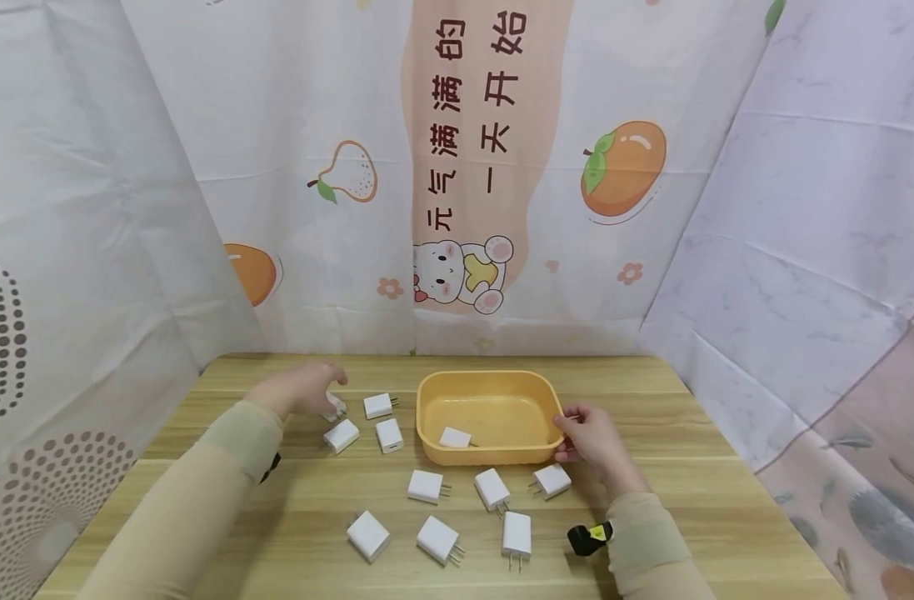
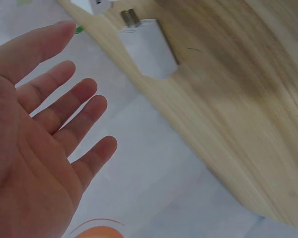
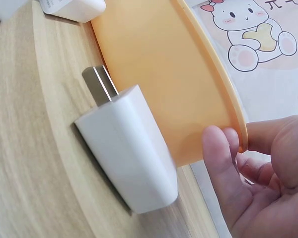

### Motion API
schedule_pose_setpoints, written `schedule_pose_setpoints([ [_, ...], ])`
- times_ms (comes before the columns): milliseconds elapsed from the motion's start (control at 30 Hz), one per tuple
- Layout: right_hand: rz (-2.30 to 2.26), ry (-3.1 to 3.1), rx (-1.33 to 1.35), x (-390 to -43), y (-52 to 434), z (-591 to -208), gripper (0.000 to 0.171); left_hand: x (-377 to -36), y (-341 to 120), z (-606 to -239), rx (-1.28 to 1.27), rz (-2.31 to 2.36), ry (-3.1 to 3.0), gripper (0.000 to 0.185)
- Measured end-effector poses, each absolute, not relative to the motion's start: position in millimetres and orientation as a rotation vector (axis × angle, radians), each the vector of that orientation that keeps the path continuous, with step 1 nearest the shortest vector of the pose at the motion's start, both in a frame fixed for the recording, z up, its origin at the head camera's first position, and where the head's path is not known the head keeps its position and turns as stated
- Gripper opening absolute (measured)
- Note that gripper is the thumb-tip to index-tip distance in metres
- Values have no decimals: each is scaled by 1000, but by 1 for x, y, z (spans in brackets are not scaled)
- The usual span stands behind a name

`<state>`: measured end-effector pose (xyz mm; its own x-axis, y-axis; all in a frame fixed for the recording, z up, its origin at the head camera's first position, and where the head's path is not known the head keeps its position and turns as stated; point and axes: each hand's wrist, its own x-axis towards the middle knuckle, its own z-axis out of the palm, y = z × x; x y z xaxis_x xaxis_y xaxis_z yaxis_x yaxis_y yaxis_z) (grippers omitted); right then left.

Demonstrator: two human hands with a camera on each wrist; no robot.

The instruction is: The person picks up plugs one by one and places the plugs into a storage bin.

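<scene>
- Altogether, ten white plugs (image 1: 439, 540) sat on the surface (image 1: 666, 433).
- One more plug (image 1: 455, 437) lay inside one yellow tub (image 1: 494, 456).
- The left hand (image 1: 307, 390), fingers spread loosely, was near one plug.
- The right hand (image 1: 593, 437) pinched the tub's edge.

Two long, pale beige sleeves clothe the arms: the left sleeve (image 1: 175, 512) to the left of the yellow tub (image 1: 494, 456), the right sleeve (image 1: 670, 582) to its right and nearer the viewer. Each ends in a broad, smooth, grey-green band, the left band (image 1: 241, 437) and the right band (image 1: 646, 533). The left hand (image 1: 301, 390) and right hand (image 1: 595, 437) are bare. A small black wrist piece (image 1: 272, 468) shows beside the left band, mostly hidden; a rounded black device (image 1: 586, 541) at the right band bears a yellow label (image 1: 598, 532), its dark marking too small to read.
</scene>
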<state>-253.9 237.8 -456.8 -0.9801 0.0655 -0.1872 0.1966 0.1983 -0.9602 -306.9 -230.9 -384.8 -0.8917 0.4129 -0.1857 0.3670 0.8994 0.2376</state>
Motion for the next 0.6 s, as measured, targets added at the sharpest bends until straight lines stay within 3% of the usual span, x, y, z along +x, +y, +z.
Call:
schedule_pose_setpoints([
  [300, -1903, 2349, 250, -256, 238, -460, 31, -311, -234, -400, 437, 230, 2836, 55],
  [600, -1908, 2349, 252, -256, 239, -459, 30, -317, -235, -409, 473, 144, 2858, 47],
])
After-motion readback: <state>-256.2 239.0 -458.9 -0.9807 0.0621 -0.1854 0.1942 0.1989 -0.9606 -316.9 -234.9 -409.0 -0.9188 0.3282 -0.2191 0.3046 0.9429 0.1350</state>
